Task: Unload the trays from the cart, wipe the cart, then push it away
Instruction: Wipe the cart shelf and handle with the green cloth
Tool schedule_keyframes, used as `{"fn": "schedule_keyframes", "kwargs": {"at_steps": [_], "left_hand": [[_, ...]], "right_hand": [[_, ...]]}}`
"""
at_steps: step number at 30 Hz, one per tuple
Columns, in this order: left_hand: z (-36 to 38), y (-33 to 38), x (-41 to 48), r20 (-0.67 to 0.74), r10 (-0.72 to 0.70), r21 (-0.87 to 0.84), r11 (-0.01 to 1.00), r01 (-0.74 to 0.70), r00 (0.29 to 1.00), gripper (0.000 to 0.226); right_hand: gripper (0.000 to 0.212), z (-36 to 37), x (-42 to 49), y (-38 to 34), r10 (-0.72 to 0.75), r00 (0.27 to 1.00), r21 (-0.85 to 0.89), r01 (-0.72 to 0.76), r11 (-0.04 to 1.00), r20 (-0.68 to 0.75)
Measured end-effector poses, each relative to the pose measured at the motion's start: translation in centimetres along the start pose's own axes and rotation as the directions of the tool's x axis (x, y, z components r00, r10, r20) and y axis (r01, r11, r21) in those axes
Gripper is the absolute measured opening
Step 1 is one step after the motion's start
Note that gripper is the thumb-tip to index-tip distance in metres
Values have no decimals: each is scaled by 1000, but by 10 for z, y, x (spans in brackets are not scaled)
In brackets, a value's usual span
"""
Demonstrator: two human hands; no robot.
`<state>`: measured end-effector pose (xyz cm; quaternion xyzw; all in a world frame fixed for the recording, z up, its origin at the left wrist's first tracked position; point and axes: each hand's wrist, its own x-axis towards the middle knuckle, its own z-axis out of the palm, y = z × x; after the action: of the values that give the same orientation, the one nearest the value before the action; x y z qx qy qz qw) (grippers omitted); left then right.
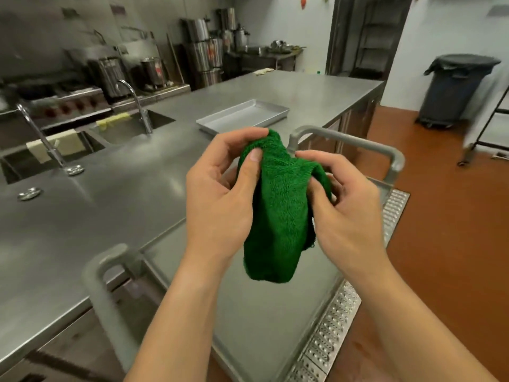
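Kitchen, mid-task: I hold the green cloth [278,205] in both hands above the cart [261,326], readying it for the wipe. My left hand [220,194] pinches the upper fold, thumb pressed on the near face and fingers curled behind it. My right hand [347,205] nips the opposite edge between thumb and fingertips. The rest of the cloth hangs bunched below my palms, clear of the steel.

The only tray [239,117] in view lies flat on the bench [124,210], beyond my left fingertips and well apart from the cloth. So I judge the unloading done and the wiping not yet begun.

To do this step well, I would first shake the bunch out and fold it into a flat pad, so a broad face meets the metal rather than a lump. Then I would lay it down at the end under the far handle [344,140], ahead of my right hand. From there I would draw it toward the near handle [95,271] below my left wrist, in overlapping passes with an open palm pressing evenly.

The perforated strip [330,321] along the edge under my right forearm looks likely to snag the loops, so lighter strokes would suit it. The raised lip and corners will need a fingertip through the cloth. The cart stands hard against the bench to my left, and firm pressure may roll it, so one hand on a handle seems wise.
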<state>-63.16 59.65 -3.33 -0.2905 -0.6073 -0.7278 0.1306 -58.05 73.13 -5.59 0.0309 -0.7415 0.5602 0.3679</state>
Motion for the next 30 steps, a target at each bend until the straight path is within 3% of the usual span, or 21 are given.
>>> {"fn": "schedule_keyframes", "kwargs": {"at_steps": [7,13,25,30], "left_hand": [[156,17,-22,-25,-26,-77,997,24,999,30],[254,10,-9,35,-33,-113,993,37,999,25],[431,-114,106,24,-67,-159,985,70,997,22],[521,-156,183,121,-81,-206,973,105,989,19]], "right_hand": [[30,-159,8,-6,-11,999,-76,8,997,-35],[24,-245,38,16,-38,993,-53,32,998,-112],[27,-374,192,130,-119,978,-167,91,982,-169],[21,-439,285,183,-90,971,-158,55,986,-222]]}}
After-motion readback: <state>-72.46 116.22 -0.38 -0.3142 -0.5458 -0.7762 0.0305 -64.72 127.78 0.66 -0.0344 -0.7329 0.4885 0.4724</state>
